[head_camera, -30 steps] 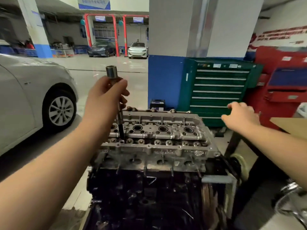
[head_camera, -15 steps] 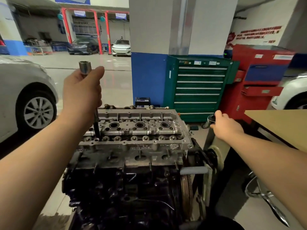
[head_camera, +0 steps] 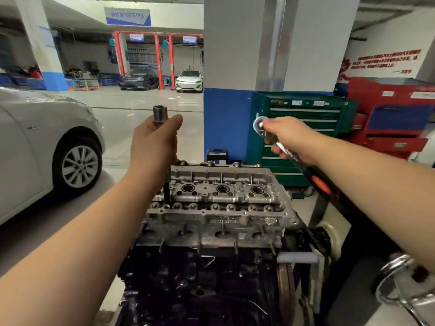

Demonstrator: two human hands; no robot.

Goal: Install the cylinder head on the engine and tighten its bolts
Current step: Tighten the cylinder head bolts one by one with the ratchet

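Observation:
The grey aluminium cylinder head sits on the dark engine block in the middle of the view. My left hand grips a long socket extension that stands upright, its lower end in a bolt hole at the head's left end. Its open socket top sticks out above my fingers. My right hand holds a ratchet wrench in the air to the right of the extension. The wrench's chrome head points left and its black and red handle runs back under my forearm.
A silver car stands close on the left. Behind the engine are a blue and white pillar, a green tool cabinet and a red cabinet. A white engine stand part and a chrome piece lie at the right.
My right hand has risen from low at the right and now holds the ratchet wrench up near the extension. My left hand keeps the extension upright on the head.

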